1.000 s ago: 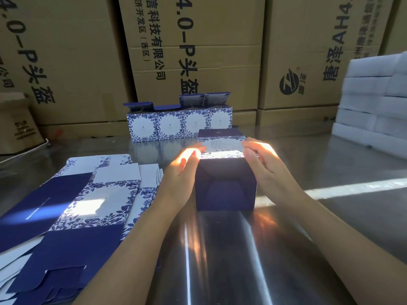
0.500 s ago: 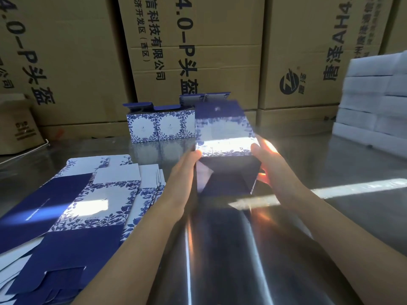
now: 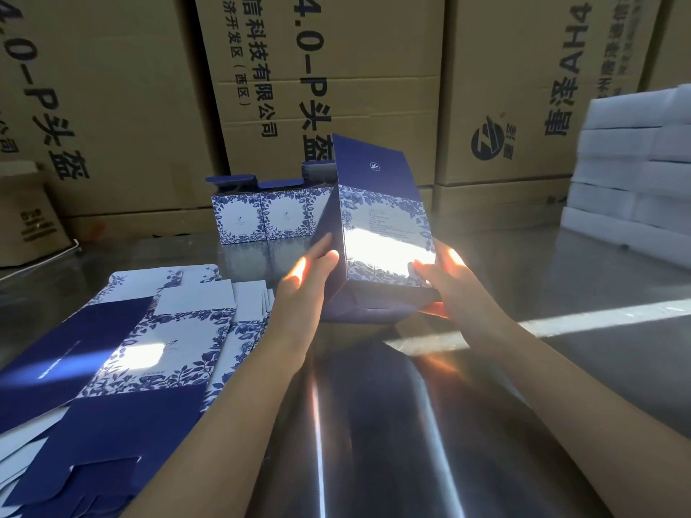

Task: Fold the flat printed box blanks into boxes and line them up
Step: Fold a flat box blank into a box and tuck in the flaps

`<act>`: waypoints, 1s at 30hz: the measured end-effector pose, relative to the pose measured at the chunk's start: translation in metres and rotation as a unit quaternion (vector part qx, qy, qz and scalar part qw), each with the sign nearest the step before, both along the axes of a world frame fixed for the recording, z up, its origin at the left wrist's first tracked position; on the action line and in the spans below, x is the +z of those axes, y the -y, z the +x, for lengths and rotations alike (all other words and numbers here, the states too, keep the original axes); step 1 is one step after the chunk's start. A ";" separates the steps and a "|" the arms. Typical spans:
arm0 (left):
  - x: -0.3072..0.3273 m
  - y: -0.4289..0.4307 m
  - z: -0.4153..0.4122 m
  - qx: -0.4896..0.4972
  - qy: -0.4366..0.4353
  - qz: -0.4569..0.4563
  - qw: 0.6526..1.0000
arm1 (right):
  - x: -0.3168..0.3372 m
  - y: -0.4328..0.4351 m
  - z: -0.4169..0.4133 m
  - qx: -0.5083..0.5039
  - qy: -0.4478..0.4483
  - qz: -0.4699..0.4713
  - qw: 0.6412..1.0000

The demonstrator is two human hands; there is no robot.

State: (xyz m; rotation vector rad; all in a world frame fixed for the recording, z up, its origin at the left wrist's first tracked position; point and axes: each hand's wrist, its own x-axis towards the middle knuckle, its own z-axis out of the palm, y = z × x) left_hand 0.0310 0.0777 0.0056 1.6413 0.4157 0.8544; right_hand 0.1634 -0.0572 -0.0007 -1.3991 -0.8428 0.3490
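On the steel table (image 3: 561, 368), the row of finished boxes (image 3: 261, 218) stands beyond your hands, to the left. The blue floral box (image 3: 381, 233) is lifted between them, its long axis upright but tilted. Your left hand (image 3: 306, 278), nearer the row, presses flat on its side. Your right hand (image 3: 445, 282) grips its lower corner.

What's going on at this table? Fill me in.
A person is folding printed boxes. One blue-and-white box is held tilted over the steel table: the left hand presses its side, the right hand grips its lower right corner. A row of finished boxes stands behind it, and a stack of flat blanks lies to the left.
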 end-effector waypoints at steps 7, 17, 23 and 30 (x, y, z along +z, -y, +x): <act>-0.004 -0.010 0.005 0.062 -0.003 -0.129 0.990 | 0.004 0.002 0.001 -0.030 -0.012 0.020 0.999; -0.006 -0.014 0.009 0.082 0.062 -0.130 0.986 | 0.003 -0.001 0.006 -0.060 -0.006 -0.014 0.998; -0.002 -0.005 0.002 0.069 0.085 0.057 0.992 | -0.010 -0.006 0.016 -0.126 0.068 -0.070 0.987; -0.002 0.003 0.000 0.089 0.065 0.175 0.978 | -0.016 -0.006 0.021 -0.099 -0.012 -0.112 0.989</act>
